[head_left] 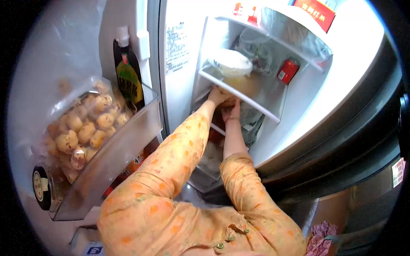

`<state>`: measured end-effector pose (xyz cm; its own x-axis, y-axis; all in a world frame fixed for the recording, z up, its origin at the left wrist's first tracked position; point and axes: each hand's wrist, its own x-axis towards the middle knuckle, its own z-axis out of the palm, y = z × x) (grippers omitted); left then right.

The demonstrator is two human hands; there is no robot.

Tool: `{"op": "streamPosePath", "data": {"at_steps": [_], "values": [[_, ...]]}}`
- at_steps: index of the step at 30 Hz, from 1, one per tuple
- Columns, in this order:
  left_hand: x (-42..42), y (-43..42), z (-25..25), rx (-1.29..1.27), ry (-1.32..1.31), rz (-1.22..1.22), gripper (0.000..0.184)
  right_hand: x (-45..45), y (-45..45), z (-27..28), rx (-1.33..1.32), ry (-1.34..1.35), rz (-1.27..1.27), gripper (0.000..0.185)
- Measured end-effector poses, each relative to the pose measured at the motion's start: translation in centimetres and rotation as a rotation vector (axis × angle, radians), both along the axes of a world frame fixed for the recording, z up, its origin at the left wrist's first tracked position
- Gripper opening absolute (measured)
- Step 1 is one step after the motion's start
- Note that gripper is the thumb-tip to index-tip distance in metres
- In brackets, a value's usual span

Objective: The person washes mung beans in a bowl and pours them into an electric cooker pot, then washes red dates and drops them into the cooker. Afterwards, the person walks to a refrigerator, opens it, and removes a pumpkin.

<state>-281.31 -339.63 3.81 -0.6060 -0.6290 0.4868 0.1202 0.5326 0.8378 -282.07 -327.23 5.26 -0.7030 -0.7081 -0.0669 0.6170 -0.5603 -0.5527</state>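
Note:
Both of my arms reach into an open refrigerator, under a glass shelf (239, 96) with a white front edge. My left hand (218, 94) is just below that edge, its fingers curled against a brownish thing (228, 102) that I cannot make out. Close by on the right, my right hand (232, 112) comes up from below with its fingers closed at the same thing. The shelf edge partly hides the fingertips. Above my hands, a white bowl (231, 63) rests on the shelf, with a small red box (288, 71) farther right.
The refrigerator door's clear bin (119, 153) stands at left, holding a bag of round yellowish items (85, 128), a dark bottle (129, 77) and a black-lidded jar (41, 187). A large covered container (294, 34) sits on the upper shelf. The dark door (324, 141) borders the right.

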Motion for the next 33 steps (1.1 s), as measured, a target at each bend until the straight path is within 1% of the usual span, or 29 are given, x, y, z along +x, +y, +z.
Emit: {"op": "streamPosePath", "data": {"at_steps": [1, 2, 3, 5, 6, 7, 9, 10, 12, 13, 15, 16, 17, 19, 20, 21, 23, 24, 25, 26, 27, 28, 29, 30, 31, 32, 33], "values": [[0.4, 0.1, 0.2, 0.026, -0.034, 0.069, 0.096, -0.2, -0.4, -0.1, 0.024, -0.038, -0.012, 0.063], [1.0, 0.7, 0.2, 0.053, -0.076, 0.100, 0.097, -0.2, -0.4, -0.4, 0.093, -0.072, -0.046, 0.063], [2.3, 1.9, 1.7, 0.083, -0.116, 0.139, 0.098, 0.4, -0.2, 0.4, 0.164, -0.102, -0.073, 0.064], [3.1, 3.1, 2.6, 0.073, -0.158, 0.212, 0.099, 0.9, -0.4, 0.5, 0.143, -0.057, -0.089, 0.066], [3.2, 3.4, 3.0, 0.037, -0.235, 0.244, 0.099, 1.3, 0.0, 1.1, 0.086, -0.088, -0.017, 0.067], [3.7, 4.0, 4.0, 0.150, -0.307, 0.240, 0.100, 2.0, 0.2, 2.4, 0.083, -0.067, 0.000, 0.066], [5.5, 6.4, 5.8, 0.171, -0.334, 0.380, 0.090, 1.7, 0.1, 1.1, 0.072, -0.010, 0.021, 0.065], [6.1, 7.0, 5.9, 0.172, -0.332, 0.385, 0.090, 2.0, 0.0, 0.8, 0.072, -0.009, 0.026, 0.065], [7.4, 8.2, 6.4, 0.140, -0.378, 0.469, 0.095, 3.0, 0.5, 0.2, 0.137, -0.070, -0.015, 0.065], [8.3, 8.9, 6.7, 0.150, -0.376, 0.477, 0.095, 3.8, 1.2, 0.3, 0.145, -0.066, -0.006, 0.065], [11.2, 10.1, 7.8, 0.100, -0.485, 0.489, 0.102, 5.7, 2.8, 0.5, 0.151, -0.071, -0.010, 0.065], [13.6, 11.5, 11.1, 0.191, -0.609, 0.456, 0.102, 6.3, 3.7, 0.3, 0.128, 0.005, -0.027, 0.071], [13.8, 10.3, 10.9, 0.190, -0.609, 0.461, 0.102, 6.4, 3.9, 0.0, 0.125, 0.004, -0.022, 0.071], [13.0, 7.0, 10.6, 0.243, -0.772, 0.286, 0.097, 6.5, 4.0, -0.6, 0.153, 0.079, -0.087, 0.078], [12.5, 6.2, 10.3, 0.235, -0.780, 0.239, 0.092, 6.2, 3.9, -0.4, 0.226, 0.087, -0.133, 0.083], [11.7, 5.3, 9.7, 0.243, -0.775, 0.242, 0.092, 6.1, 4.2, -0.1, 0.230, 0.093, -0.127, 0.083], [9.7, 3.3, 8.0, 0.256, -0.518, -0.096, 0.091, 5.7, 4.3, 0.5, 0.181, -0.009, -0.063, 0.081], [9.1, 3.0, 6.8, 0.387, -0.377, -0.132, 0.087, 5.3, 3.7, 0.1, 0.176, -0.001, -0.056, 0.081], [9.1, 2.8, 6.7, 0.381, -0.369, -0.128, 0.087, 4.7, 2.8, -0.8, 0.262, -0.016, -0.087, 0.080], [9.5, 2.8, 6.3, 0.391, -0.346, -0.183, 0.087, 4.1, 2.2, -1.7, 0.351, -0.034, -0.116, 0.080], [10.2, 3.0, 6.1, 0.399, -0.323, -0.239, 0.087, 4.5, 2.5, -1.4, 0.347, -0.028, -0.110, 0.080], [12.2, 4.9, 7.6, 0.572, -0.306, -0.190, 0.087, 5.6, 2.9, -1.1, 0.340, 0.018, -0.143, 0.079], [14.0, 7.0, 9.4, 0.532, -0.288, -0.072, 0.085, 6.6, 3.4, -0.4, 0.328, 0.066, -0.177, 0.078], [14.2, 6.8, 9.1, 0.553, -0.228, -0.094, 0.083, 7.5, 3.8, 0.2, 0.263, 0.071, -0.154, 0.075], [14.5, 7.2, 8.1, 0.589, -0.176, -0.121, 0.081, 8.4, 4.6, 0.2, 0.268, 0.070, -0.149, 0.075], [14.9, 7.1, 7.5, 0.591, -0.172, -0.114, 0.081, 9.1, 5.1, 0.2, 0.236, 0.088, -0.122, 0.073], [16.2, 8.0, 8.3, 0.510, -0.168, -0.108, 0.081, 10.0, 5.6, 0.4, 0.203, 0.106, -0.096, 0.072]]}}
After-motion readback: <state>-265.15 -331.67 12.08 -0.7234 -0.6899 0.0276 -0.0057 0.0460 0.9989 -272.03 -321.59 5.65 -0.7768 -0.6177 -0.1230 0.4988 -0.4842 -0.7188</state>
